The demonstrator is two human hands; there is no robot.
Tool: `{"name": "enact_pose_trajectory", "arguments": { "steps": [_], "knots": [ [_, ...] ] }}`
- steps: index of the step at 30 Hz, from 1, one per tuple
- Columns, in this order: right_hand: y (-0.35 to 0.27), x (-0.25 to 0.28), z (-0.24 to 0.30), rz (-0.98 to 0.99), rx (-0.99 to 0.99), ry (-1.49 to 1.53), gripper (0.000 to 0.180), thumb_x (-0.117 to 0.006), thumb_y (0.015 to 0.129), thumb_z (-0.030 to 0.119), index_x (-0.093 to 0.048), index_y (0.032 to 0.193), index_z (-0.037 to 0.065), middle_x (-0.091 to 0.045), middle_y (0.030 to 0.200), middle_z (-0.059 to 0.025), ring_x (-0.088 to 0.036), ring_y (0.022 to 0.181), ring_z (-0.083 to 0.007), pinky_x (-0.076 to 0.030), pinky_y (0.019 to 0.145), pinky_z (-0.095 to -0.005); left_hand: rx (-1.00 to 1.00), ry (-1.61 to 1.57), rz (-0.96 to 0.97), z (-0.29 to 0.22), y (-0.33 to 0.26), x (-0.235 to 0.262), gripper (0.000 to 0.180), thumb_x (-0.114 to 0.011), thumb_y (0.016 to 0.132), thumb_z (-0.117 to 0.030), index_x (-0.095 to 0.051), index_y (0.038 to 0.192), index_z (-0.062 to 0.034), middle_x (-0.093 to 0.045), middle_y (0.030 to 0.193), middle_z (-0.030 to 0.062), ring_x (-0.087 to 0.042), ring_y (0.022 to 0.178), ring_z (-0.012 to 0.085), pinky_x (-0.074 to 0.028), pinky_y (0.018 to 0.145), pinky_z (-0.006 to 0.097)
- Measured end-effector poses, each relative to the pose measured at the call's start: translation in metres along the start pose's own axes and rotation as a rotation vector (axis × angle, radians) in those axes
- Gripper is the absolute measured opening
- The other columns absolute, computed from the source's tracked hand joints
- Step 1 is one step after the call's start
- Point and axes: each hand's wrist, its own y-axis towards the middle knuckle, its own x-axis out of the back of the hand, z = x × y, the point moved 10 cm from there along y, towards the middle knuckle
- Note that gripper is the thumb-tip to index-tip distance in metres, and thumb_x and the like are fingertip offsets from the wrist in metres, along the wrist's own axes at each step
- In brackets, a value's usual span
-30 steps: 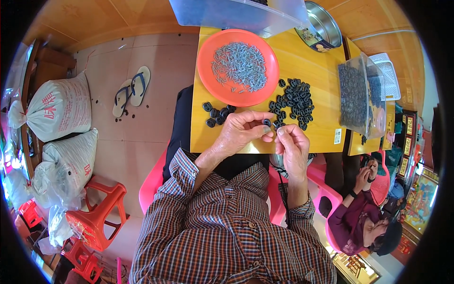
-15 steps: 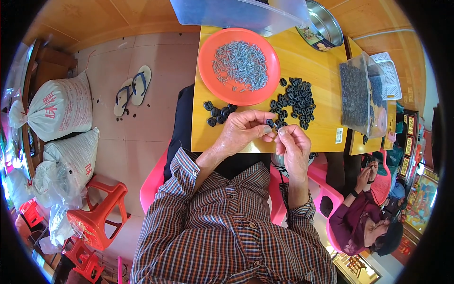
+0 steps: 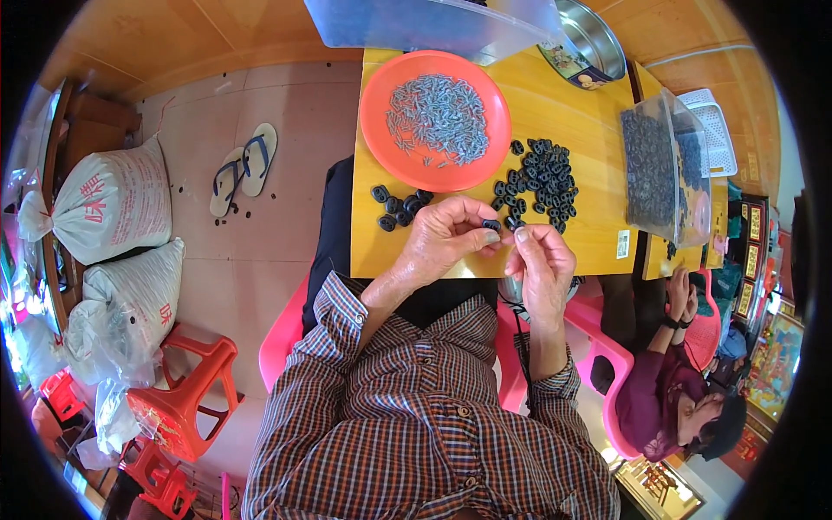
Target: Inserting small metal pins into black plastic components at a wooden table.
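My left hand [image 3: 444, 242] pinches a small black plastic cord-lock piece [image 3: 491, 224] between thumb and fingers, above the table's near edge. Close beside it, my right hand [image 3: 543, 262] has its thumb and fingertips pressed together; whatever they hold is too small to make out. Just beyond the hands lies a pile of similar black pieces [image 3: 544, 178]. A smaller group of black rounded pieces [image 3: 400, 208] sits left of my left hand. Farther off, an orange-red plastic bowl [image 3: 374, 130] holds many thin grey metal pieces [image 3: 440, 117] that look like springs.
On the yellow table [image 3: 598, 139] stand a clear bin of black pieces [image 3: 650, 173], a round metal tin [image 3: 598, 43] and a large translucent box [image 3: 425, 26]. White sacks [image 3: 121, 199], a red stool [image 3: 186, 390] and flip-flops [image 3: 257, 160] are at left. Another person [image 3: 663, 390] sits at right.
The black piece in my left hand has tilted and dropped slightly toward the thumb. My right fingertips have shifted slightly right. At right, the other person's hands have come together.
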Motion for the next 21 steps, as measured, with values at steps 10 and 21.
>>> {"name": "enact_pose_trajectory", "arguments": {
  "steps": [10, 21],
  "knots": [
    [-0.002, -0.007, 0.011, -0.038, 0.026, -0.008, 0.016, -0.056, 0.094, 0.014, -0.059, 0.09, -0.002, -0.066, 0.081, -0.0068, -0.052, 0.053, -0.0043, -0.038, 0.047, -0.0172, -0.095, 0.203, -0.01, -0.005, -0.001, 0.0, 0.02, -0.065, 0.083, 0.005, -0.061, 0.102, 0.0016, -0.065, 0.094, 0.005, -0.064, 0.083, 0.0103, -0.055, 0.074, 0.025],
    [0.001, -0.001, 0.008, -0.067, 0.035, 0.003, 0.017, -0.057, 0.094, 0.015, -0.06, 0.09, -0.002, -0.065, 0.078, -0.0054, -0.052, 0.053, -0.004, -0.038, 0.047, -0.0169, -0.139, 0.526, 0.048, -0.014, -0.004, -0.009, 0.028, -0.062, 0.086, 0.002, -0.063, 0.114, 0.0017, -0.066, 0.095, 0.0071, -0.066, 0.081, 0.0121, -0.055, 0.073, 0.024]
  ]
}}
